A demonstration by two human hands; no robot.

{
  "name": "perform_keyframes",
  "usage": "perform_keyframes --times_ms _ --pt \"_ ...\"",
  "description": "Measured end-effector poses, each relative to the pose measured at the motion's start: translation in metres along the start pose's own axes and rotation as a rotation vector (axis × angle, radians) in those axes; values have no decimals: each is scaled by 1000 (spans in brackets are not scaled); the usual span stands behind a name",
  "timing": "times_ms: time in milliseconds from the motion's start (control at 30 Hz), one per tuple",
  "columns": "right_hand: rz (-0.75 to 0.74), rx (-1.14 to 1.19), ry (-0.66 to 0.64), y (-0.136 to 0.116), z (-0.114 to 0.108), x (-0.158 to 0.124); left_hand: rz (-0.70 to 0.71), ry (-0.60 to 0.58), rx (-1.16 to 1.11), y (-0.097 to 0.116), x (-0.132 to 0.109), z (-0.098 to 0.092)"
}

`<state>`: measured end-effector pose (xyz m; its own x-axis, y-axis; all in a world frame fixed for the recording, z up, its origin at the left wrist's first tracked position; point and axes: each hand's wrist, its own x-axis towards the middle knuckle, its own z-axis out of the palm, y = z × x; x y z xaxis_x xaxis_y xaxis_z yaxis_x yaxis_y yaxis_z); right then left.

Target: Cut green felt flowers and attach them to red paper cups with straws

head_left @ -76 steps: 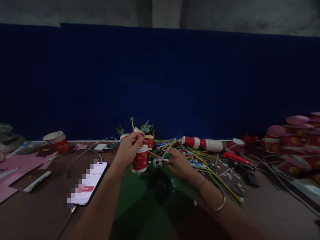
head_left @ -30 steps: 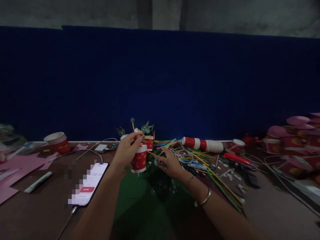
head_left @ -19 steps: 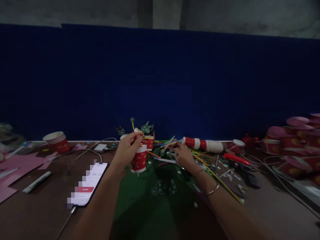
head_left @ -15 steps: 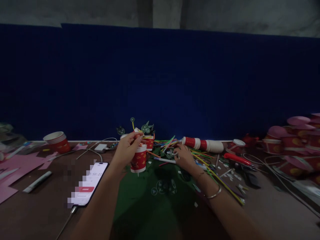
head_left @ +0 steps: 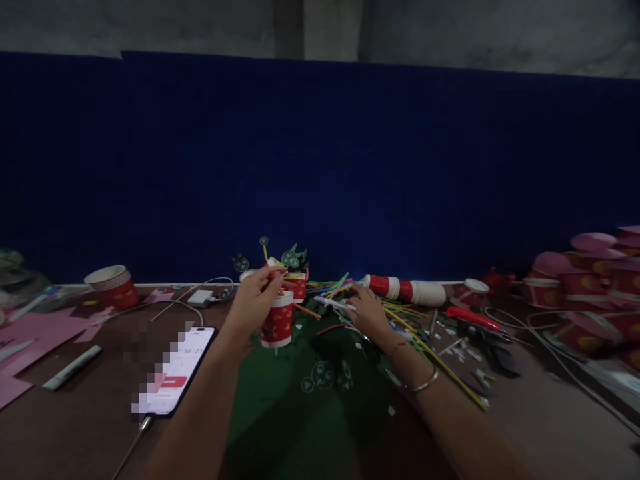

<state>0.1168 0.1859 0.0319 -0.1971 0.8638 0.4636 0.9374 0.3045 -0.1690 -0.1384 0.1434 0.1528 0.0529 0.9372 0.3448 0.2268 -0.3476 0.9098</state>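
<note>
A red paper cup [head_left: 277, 324] with a white rim and yellow marks is held up by my left hand [head_left: 254, 295]. Its fingers are closed at the rim, around a short orange stick [head_left: 282, 291]; how far they grip the cup itself is hidden. A thin pale tip pokes out beneath the cup. Over the pile of coloured sticks [head_left: 336, 288], my right hand [head_left: 370, 311] has a white pen [head_left: 334, 303] at its thumb and fingers. Behind the left hand, another red cup [head_left: 299, 288] carries dark leaf-like cutouts [head_left: 291, 257].
A green sheet [head_left: 285, 420] with white drawings lies in front. To the left are a phone [head_left: 183, 373] on a cable, a marker [head_left: 73, 367], pink paper [head_left: 45, 333] and nested cups [head_left: 113, 287]. On the right lie stacked cups [head_left: 405, 290], a red-handled tool [head_left: 475, 319], paper scraps and finished-looking red cups [head_left: 550, 287].
My right hand has taken hold of the white pen, which has risen from the green sheet and shifted slightly away from me. My left hand and its cup stay nearly still.
</note>
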Motion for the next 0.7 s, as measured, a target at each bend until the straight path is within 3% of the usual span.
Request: perform_keyframes --times_ms 200,400,533,700 --pt "26 -6 53 0 2 -3 3 -9 -4 -2 1 0" --pt "78 4 60 -27 -10 -13 2 -11 -19 -1 0 0" --pt "-145 195 -173 -57 1 -21 6 16 -6 -1 1 1" --pt "-443 323 -193 -92 22 -20 14 14 -14 0 0 2"
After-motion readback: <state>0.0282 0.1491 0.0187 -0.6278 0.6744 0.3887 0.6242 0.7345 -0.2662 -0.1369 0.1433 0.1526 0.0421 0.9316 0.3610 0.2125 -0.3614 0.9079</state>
